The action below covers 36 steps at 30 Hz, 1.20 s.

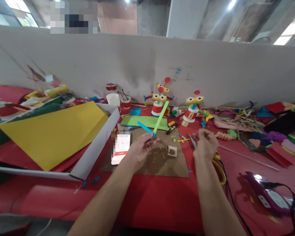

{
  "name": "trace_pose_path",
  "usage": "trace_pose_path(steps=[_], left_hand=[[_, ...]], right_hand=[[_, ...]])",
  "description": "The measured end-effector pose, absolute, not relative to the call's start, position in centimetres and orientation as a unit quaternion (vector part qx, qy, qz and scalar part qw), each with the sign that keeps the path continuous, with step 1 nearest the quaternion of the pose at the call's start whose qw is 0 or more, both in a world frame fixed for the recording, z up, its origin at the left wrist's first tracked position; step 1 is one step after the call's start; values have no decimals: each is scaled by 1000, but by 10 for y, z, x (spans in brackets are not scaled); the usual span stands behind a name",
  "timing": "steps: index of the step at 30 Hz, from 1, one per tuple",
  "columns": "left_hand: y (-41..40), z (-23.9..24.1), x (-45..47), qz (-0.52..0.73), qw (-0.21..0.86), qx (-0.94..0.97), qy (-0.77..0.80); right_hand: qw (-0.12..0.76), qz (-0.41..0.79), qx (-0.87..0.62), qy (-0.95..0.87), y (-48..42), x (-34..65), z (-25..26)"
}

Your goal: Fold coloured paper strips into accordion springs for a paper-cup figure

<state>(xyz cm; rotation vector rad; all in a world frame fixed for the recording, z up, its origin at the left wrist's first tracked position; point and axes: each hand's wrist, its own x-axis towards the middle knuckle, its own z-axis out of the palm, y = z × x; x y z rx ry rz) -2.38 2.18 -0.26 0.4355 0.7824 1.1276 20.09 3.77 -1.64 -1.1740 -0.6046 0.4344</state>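
The left hand (142, 146) pinches a green paper strip (161, 116) and a blue paper strip (145, 127), crossed above a brown cardboard sheet (159, 164) on the red table (162, 203). The right hand (206, 145) grips yellow-handled scissors (219, 168) (blades pointing up-left). A phone (121, 148) lies just beside the cardboard, with two paper-cup figures (192, 110) near the wall.

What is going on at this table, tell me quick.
A person works at a red table. Their left hand pinches a green strip and a blue strip above a brown cardboard sheet. Their right hand holds yellow-handled scissors. Paper-cup figures stand behind, by the wall.
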Motion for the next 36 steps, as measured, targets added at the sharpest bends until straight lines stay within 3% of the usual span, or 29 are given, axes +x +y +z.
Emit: trace_pose_path(steps=[3,7,9,18,27,36], left_hand=[[22,-4,-22,513,748,213,362],[21,-7,-19,537,718,237,373],[19,-8,-17,544,700,266,379],[14,-4,-15,497,677,351,414],[7,-12,3,563,682,291,365],[9,-8,-4,557,701,248,370]], right_hand=[[653,227,-586,-424,32,183,-18],[563,486,-499,-445,15,141,-13],[552,533,-476,-430,8,125,-11],[596,515,-444,-427,3,112,-18],[676,508,-422,-327,2,99,-26],[663,484,-431,-375,-6,94,-22]])
